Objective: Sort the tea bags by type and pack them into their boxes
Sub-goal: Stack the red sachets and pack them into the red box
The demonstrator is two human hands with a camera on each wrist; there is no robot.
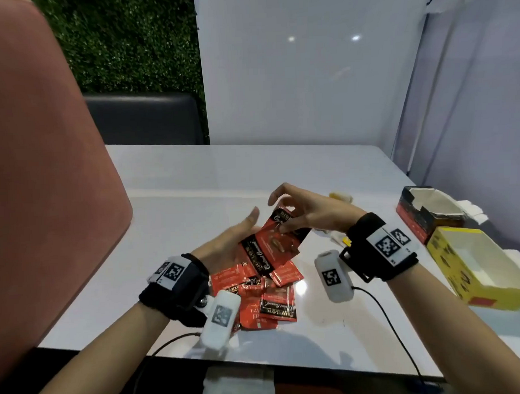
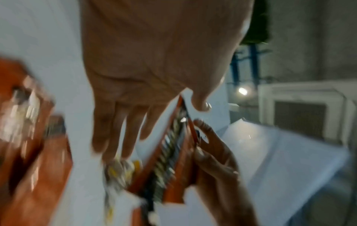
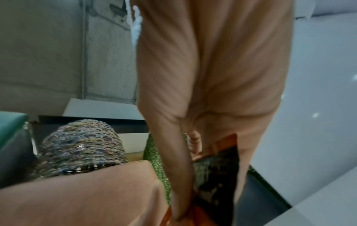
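The small stack of red-and-black foil tea-bag sachets [image 1: 276, 240] is held in the air above the middle of the white tabletop [image 1: 193, 181], its long axis running from about 7 o'clock up to 1 o'clock in the head view. The right hand [image 1: 309, 210] pinches its far end, thumb and fingers curled round the top edge. The left hand [image 1: 234, 242] lies at 9 o'clock of the stack, palm up and fingers straight, cradling the underside rather than gripping. The left wrist view shows the stack edge-on between the two hands, though blurred, so the number of sachets cannot be told.

Each sachet is a flat glossy rectangle, red with a black band carrying pale lettering. More red sachets [image 1: 265, 297] of the same kind lie loose and overlapping on the tabletop just below the held stack, at 6 o'clock.

The matching open red-and-black cardboard box [image 1: 415, 218] stands at about 3 o'clock of the stack, well apart, near the tabletop's right edge. The right hand is the nearer one to it, so the carry likely falls to that hand. An open yellow cardboard box [image 1: 449, 258] sits just in front of the red one. A few pale yellow-tagged tea bags [image 1: 339, 195] lie behind the right hand.
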